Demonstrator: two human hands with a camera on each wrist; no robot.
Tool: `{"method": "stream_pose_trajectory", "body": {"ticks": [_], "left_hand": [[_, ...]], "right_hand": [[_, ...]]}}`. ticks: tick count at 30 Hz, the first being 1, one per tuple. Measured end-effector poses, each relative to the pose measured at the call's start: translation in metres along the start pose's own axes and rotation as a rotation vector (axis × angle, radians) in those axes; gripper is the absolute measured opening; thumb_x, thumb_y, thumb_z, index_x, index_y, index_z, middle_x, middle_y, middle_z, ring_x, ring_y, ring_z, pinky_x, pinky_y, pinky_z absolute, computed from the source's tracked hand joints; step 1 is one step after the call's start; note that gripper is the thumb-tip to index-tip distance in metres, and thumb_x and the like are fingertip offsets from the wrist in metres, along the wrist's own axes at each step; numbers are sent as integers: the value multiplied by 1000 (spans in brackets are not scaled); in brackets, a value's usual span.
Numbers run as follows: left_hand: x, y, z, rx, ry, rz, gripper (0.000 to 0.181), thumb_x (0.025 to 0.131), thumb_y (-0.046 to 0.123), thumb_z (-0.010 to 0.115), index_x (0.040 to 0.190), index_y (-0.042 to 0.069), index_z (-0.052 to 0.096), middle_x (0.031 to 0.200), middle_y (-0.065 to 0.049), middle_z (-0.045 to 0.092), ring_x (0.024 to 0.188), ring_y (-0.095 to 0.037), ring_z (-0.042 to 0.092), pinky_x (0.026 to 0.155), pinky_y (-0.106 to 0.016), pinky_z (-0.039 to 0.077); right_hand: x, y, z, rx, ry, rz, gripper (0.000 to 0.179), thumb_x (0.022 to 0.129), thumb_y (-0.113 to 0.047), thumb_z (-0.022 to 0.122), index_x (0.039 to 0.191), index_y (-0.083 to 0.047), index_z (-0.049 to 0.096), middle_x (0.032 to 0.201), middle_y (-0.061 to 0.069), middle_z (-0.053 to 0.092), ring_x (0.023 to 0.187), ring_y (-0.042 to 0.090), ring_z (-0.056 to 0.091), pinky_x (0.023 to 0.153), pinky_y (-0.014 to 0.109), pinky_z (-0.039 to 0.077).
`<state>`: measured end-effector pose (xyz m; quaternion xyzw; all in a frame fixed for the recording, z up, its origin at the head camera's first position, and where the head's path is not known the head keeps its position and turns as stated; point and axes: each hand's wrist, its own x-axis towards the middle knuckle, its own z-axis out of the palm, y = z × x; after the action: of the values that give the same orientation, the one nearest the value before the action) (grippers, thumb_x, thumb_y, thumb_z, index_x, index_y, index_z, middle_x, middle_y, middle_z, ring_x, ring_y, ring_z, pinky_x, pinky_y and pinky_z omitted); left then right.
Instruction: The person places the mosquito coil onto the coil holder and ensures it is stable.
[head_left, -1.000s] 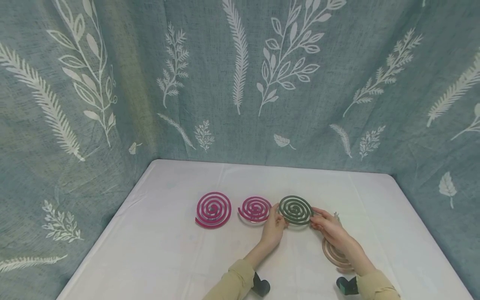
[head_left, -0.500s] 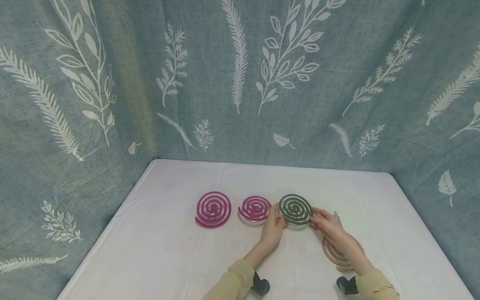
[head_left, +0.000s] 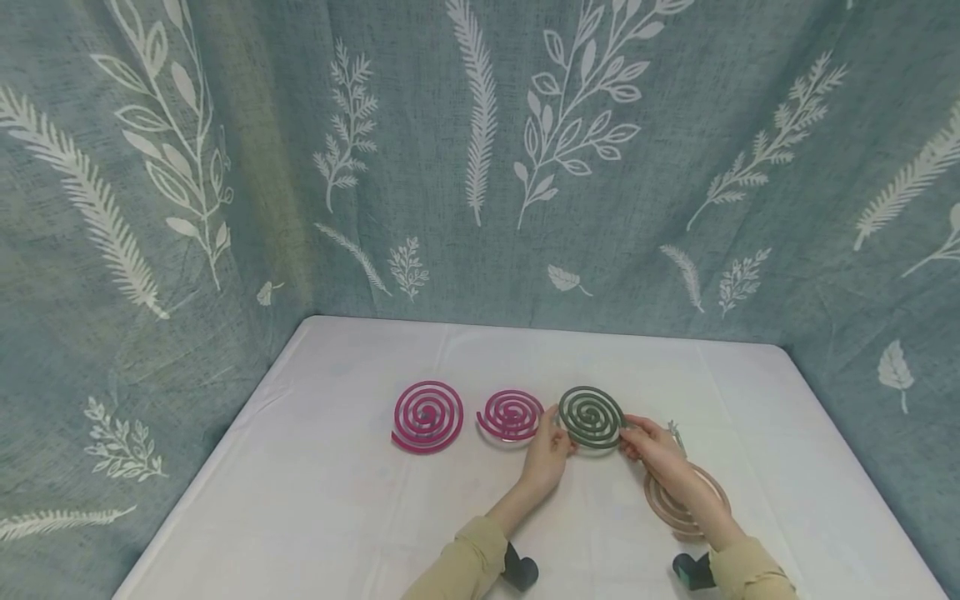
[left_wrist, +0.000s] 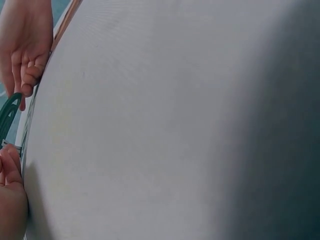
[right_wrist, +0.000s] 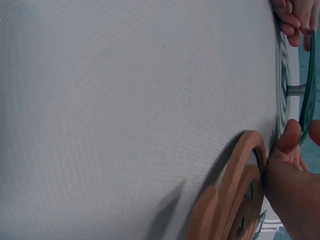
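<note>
A green mosquito coil (head_left: 592,417) is held slightly above the white table between both hands. My left hand (head_left: 546,454) pinches its left edge, and my right hand (head_left: 660,454) pinches the right edge. Seen from the right wrist, the coil (right_wrist: 311,75) is nearly edge-on, with a small grey metal stand (right_wrist: 296,90) under it. A pink coil (head_left: 510,415) sits raised just left of my left hand. Farther left lies another pink coil (head_left: 427,417). Beneath my right forearm is a brown coil (head_left: 667,508), partly hidden.
The white-covered table (head_left: 337,517) ends at a blue-green curtain (head_left: 480,275) with white leaf prints along the back and sides. A small silvery piece (head_left: 674,433) stands beside my right hand. Dark wrist camera mounts (head_left: 519,568) hang beneath both sleeves.
The green coil's far edge has tipped up slightly. Both hands keep their hold at nearly the same spot, and the other coils have not moved.
</note>
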<state>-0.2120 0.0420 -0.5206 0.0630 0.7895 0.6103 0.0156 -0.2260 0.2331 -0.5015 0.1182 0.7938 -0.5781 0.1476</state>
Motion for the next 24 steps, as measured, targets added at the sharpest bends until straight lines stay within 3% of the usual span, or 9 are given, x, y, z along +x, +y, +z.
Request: {"method": "stream_pose_trajectory", "body": {"ticks": [10,16,24], "left_hand": [[-3,-4,-3,-6,-33,41,51,94,2,48,141,-5,29,85,-13,64,78,-18,65,76,-23,52],[-9,-2,-8,-17,-79,19,54,94,3,47,143,-6,26,86,-12,65,77,-15,62,75,-19,49],[-13,0,-11,-17,-84,5,53,95,3,48,143,-3,28,86,-12,65,76,-11,61,75,-21,50]], "right_hand": [[0,0,0,48,5,-9,54,95,-18,48,141,6,31,89,0,55,76,9,49,64,17,46],[1,0,-1,80,4,5,55,95,-15,46,142,8,29,87,0,54,74,10,48,63,18,45],[-1,-1,-1,85,-4,-14,55,95,-16,48,141,9,30,88,0,54,76,10,48,64,18,45]]}}
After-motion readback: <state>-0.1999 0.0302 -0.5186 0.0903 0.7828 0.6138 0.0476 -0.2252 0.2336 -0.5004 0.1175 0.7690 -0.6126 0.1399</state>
